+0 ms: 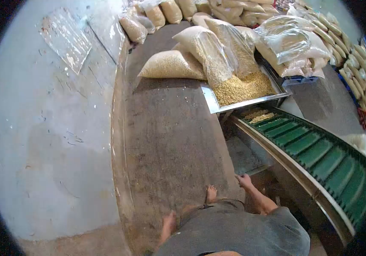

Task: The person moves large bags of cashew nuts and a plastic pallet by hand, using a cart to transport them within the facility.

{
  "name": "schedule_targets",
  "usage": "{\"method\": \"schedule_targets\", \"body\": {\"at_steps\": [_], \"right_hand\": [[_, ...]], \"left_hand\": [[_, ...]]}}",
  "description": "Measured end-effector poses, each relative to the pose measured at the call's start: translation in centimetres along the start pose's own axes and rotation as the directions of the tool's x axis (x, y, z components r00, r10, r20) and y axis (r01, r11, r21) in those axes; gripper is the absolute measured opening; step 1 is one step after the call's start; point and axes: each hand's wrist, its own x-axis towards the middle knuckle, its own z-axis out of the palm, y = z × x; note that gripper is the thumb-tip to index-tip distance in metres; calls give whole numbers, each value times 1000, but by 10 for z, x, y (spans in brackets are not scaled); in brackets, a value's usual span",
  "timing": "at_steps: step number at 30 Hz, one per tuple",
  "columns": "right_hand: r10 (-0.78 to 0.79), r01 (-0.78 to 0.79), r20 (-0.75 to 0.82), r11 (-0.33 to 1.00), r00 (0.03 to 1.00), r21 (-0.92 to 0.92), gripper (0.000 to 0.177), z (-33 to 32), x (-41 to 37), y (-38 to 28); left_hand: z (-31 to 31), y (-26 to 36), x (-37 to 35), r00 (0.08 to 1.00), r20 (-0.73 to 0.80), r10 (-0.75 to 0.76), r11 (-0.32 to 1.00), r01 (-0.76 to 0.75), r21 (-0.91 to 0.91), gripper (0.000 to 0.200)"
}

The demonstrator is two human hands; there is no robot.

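Note:
My right hand (244, 181) hangs beside the lower part of the conveyor frame, one finger pointing outward from the others. Nothing shows in it. Low on the left of my body, my left hand (169, 219) is smeared by motion and its fingers cannot be made out. Ahead of me a metal hopper tray (212, 102) holds a heap of yellow-beige kernels (242, 90). Two clear plastic sacks (208, 53) lean with their mouths over that heap. A green cleated conveyor belt (309, 147) runs down from the tray to the right, with some kernels at its top.
A full sack (170, 66) lies on the brown floor (170, 132) left of the tray. More filled sacks (155, 15) line the back. Plastic-wrapped bags (289, 42) are piled right of the tray. A scuffed pale wall (72, 136) borders the left side. One bare foot (211, 194) shows.

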Motion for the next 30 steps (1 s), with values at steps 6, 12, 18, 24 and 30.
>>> {"method": "schedule_targets", "body": {"at_steps": [6, 12, 18, 24, 30], "right_hand": [[-207, 215, 137, 975, 969, -48, 46, 68, 115, -197], [-119, 119, -3, 993, 993, -4, 46, 95, 171, -298], [175, -175, -3, 984, 985, -34, 48, 113, 204, -316], [142, -130, -114, 986, 983, 100, 43, 162, 214, -341], [196, -179, -93, 971, 976, 160, 42, 203, 259, -341]], "left_hand": [[6, 148, 66, 990, 142, 21, 940, 29, -341, 42], [1, 215, 194, 987, 88, 135, 991, -135, -1, 50], [-53, 381, 262, 974, 209, -90, 967, 135, -215, 61], [-91, 537, 414, 958, 268, 106, 993, -88, -80, 56], [-44, 701, 392, 929, 228, 291, 945, -242, -218, 45]]}}
